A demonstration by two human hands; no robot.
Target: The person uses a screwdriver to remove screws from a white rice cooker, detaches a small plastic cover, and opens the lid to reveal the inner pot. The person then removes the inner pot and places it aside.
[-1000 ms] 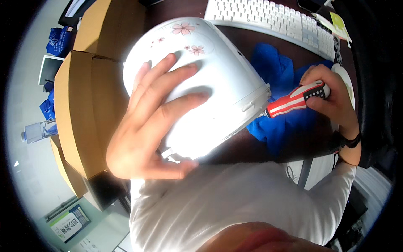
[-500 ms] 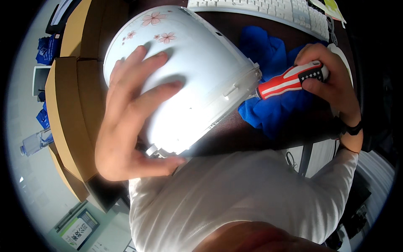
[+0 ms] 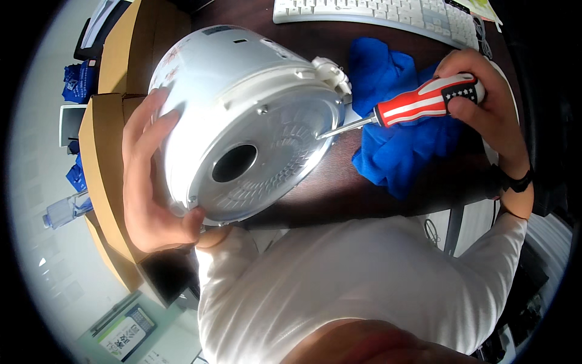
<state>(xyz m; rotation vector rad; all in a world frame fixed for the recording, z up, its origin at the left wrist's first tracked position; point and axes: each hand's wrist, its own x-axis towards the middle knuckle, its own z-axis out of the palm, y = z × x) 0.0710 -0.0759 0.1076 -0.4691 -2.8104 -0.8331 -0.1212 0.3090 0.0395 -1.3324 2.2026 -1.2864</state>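
A white rice cooker (image 3: 200, 79) with pink flowers on its side lies tilted, its slotted metal plate (image 3: 273, 155) turned toward me. There is a dark round hole in the plate, and screws sit around its rim. My left hand (image 3: 151, 182) grips the cooker's left side, the thumb at the lower rim and the fingers spread over the shell. In my right hand (image 3: 485, 115) is a screwdriver (image 3: 418, 104) with a red, white and black star-patterned handle. Its metal shaft points left, and the tip meets the plate near the right rim, at what looks like a screw.
A blue cloth (image 3: 394, 145) lies crumpled on the dark table (image 3: 327, 194) under the screwdriver. Behind it is a white keyboard (image 3: 376, 15). Open cardboard boxes (image 3: 109, 164) stand at the left. A clear bottle (image 3: 63, 211) shows farther left.
The cooker has turned so that its metal plate faces me. My left hand has shifted left and down along the shell. The screwdriver's tip, hidden before, now shows on the plate.
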